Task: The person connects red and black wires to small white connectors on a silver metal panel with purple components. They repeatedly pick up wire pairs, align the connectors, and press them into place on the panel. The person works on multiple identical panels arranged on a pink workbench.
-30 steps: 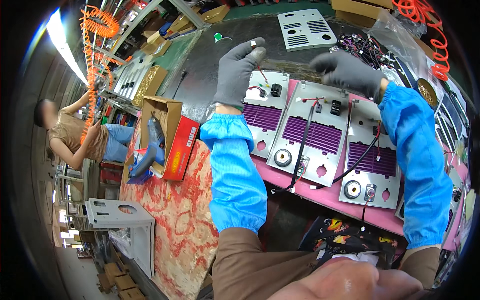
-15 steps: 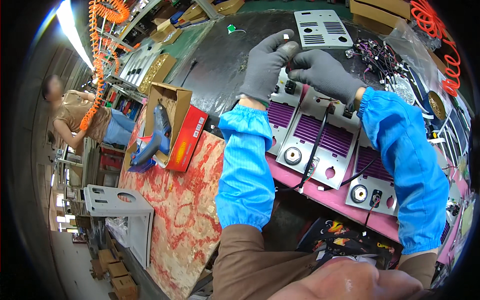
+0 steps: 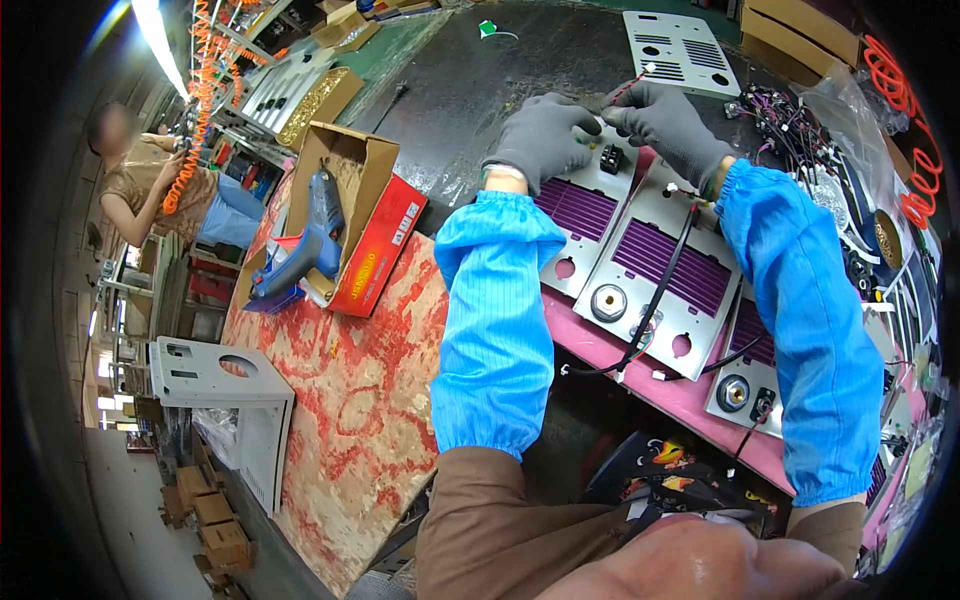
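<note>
Both my hands wear grey gloves, above the far end of a light metal panel point(image 3: 580, 208) with a purple slotted grille. My right hand point(image 3: 672, 128) pinches a thin red-and-black wire point(image 3: 628, 91), whose white connector sticks up past the fingers. Close by, my left hand point(image 3: 545, 138) is curled at the panel's far end; whatever lies in its fingertips is hidden. A black rocker switch point(image 3: 611, 158) sits in this panel, just below the fingers. To its right, a second purple-grilled panel point(image 3: 650, 335) carries a round metal fitting point(image 3: 608, 302) and a black cable point(image 3: 672, 272).
A bundle of wires point(image 3: 785, 125) and a bare vented panel point(image 3: 682, 50) lie beyond my right hand. At left, an open carton point(image 3: 375, 265) holds a blue tool point(image 3: 312, 245). Another panel point(image 3: 733, 392) is under my right forearm. A person point(image 3: 165, 185) stands far left.
The white connector was at my left fingertips; now it sticks up above my right hand on its wire. My left hand has come down toward the panel. The whole view has shifted slightly.
</note>
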`<state>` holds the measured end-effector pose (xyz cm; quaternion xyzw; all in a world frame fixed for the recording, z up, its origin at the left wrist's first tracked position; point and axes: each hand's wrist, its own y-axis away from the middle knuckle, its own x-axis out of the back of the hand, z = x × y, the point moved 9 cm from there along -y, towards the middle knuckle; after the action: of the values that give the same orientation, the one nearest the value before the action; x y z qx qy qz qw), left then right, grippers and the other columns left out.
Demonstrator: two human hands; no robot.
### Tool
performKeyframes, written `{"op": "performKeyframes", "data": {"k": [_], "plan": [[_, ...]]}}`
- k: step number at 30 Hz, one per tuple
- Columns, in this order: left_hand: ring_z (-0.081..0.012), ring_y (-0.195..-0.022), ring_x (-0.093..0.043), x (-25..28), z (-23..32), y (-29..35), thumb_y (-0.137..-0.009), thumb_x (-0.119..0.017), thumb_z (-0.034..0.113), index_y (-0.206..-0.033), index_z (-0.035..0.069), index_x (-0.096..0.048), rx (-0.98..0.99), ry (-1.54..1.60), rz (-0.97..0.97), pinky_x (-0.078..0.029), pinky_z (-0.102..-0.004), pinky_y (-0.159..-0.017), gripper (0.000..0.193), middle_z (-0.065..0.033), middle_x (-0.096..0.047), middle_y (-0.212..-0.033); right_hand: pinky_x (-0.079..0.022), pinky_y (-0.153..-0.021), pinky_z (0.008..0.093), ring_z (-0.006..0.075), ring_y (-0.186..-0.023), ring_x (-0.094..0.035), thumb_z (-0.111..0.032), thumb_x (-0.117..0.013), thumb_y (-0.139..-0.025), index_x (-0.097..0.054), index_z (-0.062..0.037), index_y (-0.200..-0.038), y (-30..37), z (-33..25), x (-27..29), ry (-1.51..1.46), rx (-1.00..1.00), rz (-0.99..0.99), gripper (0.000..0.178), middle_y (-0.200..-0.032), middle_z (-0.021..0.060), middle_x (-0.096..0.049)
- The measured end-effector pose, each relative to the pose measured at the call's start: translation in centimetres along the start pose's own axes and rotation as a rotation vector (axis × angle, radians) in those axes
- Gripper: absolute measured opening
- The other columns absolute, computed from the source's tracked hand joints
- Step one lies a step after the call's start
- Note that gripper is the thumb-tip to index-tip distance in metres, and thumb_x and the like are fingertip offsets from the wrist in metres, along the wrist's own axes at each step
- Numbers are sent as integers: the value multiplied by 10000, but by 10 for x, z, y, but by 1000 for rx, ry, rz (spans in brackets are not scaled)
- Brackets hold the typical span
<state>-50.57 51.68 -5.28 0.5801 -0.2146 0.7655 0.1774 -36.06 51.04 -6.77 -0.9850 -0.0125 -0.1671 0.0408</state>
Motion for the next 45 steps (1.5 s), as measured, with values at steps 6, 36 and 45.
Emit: {"op": "performKeyframes", "data": {"k": [6,36,45], "plan": [[-291,-1187,-494,-10,-8,-4,-704,-693,338,-945,291,-752,47,1,91,-443,-421,-975,253,-25,-646,-1086,-448,-600,242,89,-676,-561,-205,-737,-830,-708,-46,-955,-15,18,-10,-61,23,-33,205,-773,22,-650],[-152,-713,-668,-36,-37,-15,-755,-732,164,-1006,36,-735,154,523,58,-536,-271,-685,282,-95,-717,-834,-384,-448,211,32,-529,-464,-228,-697,-884,-674,-63,-970,-41,25,-19,134,59,-66,188,-661,-38,-560],[-180,-741,-678,-39,-44,-16,-738,-728,230,-991,91,-748,201,473,42,-534,-288,-727,289,-83,-722,-841,-409,-453,202,34,-547,-501,-254,-685,-895,-665,-85,-942,-42,24,-25,128,17,-101,177,-674,-32,-568]]}}
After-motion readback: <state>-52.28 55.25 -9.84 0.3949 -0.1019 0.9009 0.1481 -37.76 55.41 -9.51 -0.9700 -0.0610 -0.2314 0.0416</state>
